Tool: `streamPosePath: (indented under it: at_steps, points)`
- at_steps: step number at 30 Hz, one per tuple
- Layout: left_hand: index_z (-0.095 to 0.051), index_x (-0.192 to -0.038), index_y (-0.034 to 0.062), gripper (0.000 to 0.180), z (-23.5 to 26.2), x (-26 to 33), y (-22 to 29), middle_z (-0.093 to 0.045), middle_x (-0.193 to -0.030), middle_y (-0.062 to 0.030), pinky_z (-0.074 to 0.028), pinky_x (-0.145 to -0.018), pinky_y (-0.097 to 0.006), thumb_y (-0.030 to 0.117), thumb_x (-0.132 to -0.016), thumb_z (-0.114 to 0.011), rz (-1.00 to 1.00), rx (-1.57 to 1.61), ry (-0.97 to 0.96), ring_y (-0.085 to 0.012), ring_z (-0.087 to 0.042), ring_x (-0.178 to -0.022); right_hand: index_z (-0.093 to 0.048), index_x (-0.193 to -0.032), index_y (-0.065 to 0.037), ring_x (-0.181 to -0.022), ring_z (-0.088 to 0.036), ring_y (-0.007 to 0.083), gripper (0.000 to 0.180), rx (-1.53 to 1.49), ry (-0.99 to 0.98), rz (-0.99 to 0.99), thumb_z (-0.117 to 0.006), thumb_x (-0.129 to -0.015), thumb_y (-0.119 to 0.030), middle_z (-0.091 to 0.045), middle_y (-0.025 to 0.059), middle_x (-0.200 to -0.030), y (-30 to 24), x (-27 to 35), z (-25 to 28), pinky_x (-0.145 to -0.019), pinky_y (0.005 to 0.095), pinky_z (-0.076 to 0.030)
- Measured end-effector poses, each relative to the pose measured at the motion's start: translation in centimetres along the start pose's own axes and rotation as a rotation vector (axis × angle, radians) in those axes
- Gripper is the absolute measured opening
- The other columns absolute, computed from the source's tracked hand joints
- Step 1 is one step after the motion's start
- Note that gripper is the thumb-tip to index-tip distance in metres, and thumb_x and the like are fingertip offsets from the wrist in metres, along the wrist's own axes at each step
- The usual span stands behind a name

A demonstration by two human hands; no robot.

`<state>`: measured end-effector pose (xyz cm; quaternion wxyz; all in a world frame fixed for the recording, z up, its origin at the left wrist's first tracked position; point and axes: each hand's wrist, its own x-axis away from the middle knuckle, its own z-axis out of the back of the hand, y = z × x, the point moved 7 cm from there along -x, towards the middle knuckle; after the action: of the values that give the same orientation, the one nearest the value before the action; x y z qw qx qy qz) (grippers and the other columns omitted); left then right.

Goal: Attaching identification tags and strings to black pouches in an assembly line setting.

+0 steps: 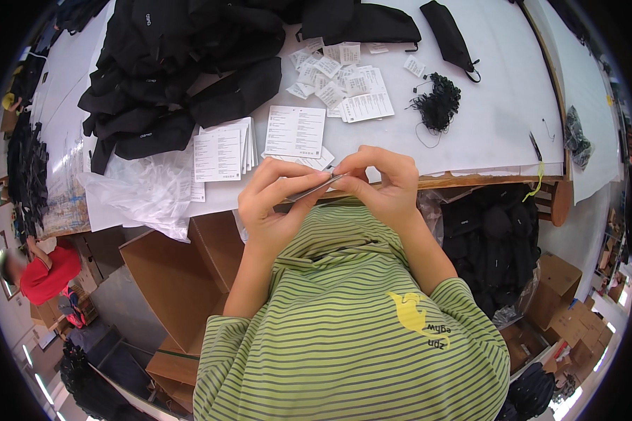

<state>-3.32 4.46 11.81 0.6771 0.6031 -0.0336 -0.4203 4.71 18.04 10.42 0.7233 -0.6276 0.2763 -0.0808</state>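
Observation:
In front of my body, at the table's front edge, a thin hang tag (314, 189) shows almost edge-on. My left hand (274, 200) is closed on it, thumb below and fingers above. My right hand (385, 184) pinches at its far corner, where a small dark bit shows between the fingertips; what that is I cannot make out. Just beyond the hands lies a printed white card (295, 131). Left of it is a fanned stack of similar cards (218, 156). A tangled bunch of black strings (437, 104) lies to the right.
Black fabric pouches (182, 63) are heaped at the back left, with one pouch (448, 35) apart. Small white labels (330, 74) lie mid-table. Clear plastic (144, 189) hangs over the front edge. Snips (534, 146) lie right. A cardboard box (172, 281) stands below; a person in red (53, 270) is far left.

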Motion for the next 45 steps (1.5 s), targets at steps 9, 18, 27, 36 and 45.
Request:
streamPosePath:
  at_steps: [9, 18, 27, 36, 45]
  points:
    - [-0.061, -0.092, -0.0010, 0.014, -1.1, 1.2, -3.4, -0.061, -0.088, -0.0032, -0.045, -0.075, -0.026, 0.013, -0.091, -0.060, 0.535, 0.621, -0.393, -0.0090, -0.055, -0.081, -0.067, -0.083, -0.005, -0.050, -0.046, 0.0066, 0.013, 0.070, -0.214, -0.090, -0.076, -0.074, -0.005, -0.056, 0.0008, -0.060, 0.0, 0.5, -0.9, -0.048, 0.0211, -0.037]
    - [-0.057, -0.093, 0.0019, 0.011, -1.7, 1.7, -3.7, -0.057, -0.087, 0.0001, -0.043, -0.077, -0.024, 0.013, -0.092, -0.059, 0.619, 0.588, -0.400, -0.0076, -0.053, -0.083, -0.066, -0.083, -0.004, -0.051, -0.046, 0.0055, 0.013, 0.004, -0.282, -0.237, -0.075, -0.076, -0.009, -0.055, -0.0009, -0.058, 1.6, 0.8, -1.7, -0.050, 0.0208, -0.038]
    - [-0.056, -0.093, 0.0023, 0.011, -1.5, 0.9, -3.8, -0.056, -0.086, 0.0004, -0.042, -0.073, -0.023, 0.013, -0.092, -0.059, 0.582, 0.576, -0.317, -0.0078, -0.052, -0.080, -0.060, -0.087, -0.004, -0.053, -0.048, 0.0038, 0.013, -0.247, -0.315, -0.477, -0.069, -0.085, -0.014, -0.055, -0.0019, -0.059, 3.2, 1.3, -2.2, -0.049, 0.0202, -0.036]
    - [-0.048, -0.112, 0.0012, 0.032, 5.4, -6.5, -10.7, -0.052, -0.111, -0.0111, -0.049, -0.074, -0.027, 0.012, -0.088, -0.065, 0.469, 0.429, 0.436, -0.0127, -0.057, -0.084, -0.059, -0.089, -0.003, -0.053, -0.048, 0.0037, 0.012, -0.249, -0.258, -0.565, -0.065, -0.088, -0.013, -0.055, -0.0014, -0.063, 4.1, 1.9, -0.9, -0.047, 0.0194, -0.033]
    - [-0.028, -0.140, 0.0067, 0.085, 9.5, -14.3, -18.3, -0.029, -0.140, -0.0185, -0.041, -0.100, -0.052, 0.029, -0.075, -0.078, 0.886, 0.932, 0.562, -0.0352, -0.040, -0.122, -0.060, -0.088, -0.003, -0.053, -0.045, 0.0026, 0.009, -0.331, -0.129, -0.579, -0.066, -0.088, -0.010, -0.054, -0.0028, -0.063, 5.3, 3.9, -0.5, -0.046, 0.0185, -0.029]
